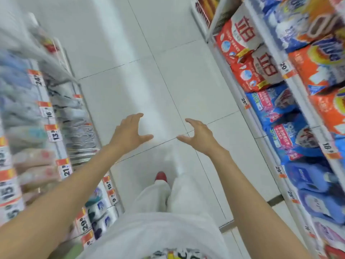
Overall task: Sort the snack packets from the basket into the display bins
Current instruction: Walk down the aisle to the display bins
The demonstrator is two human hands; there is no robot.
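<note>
Both my arms reach forward over the white tiled floor of a shop aisle. My left hand (pixel 130 131) is spread with relaxed fingers and holds nothing. My right hand (pixel 197 134) mirrors it a short way to the right, also empty. No basket and no display bin are in view. Below the hands I see my white trousers and one red shoe (pixel 161 177).
A shelf rack (pixel 61 116) with price tags and blurred goods lines the left side. On the right, shelves (pixel 261 116) hold red, orange and blue bags. A wire rack (pixel 202 12) stands at the top. The tiled floor (pixel 149 71) runs between them.
</note>
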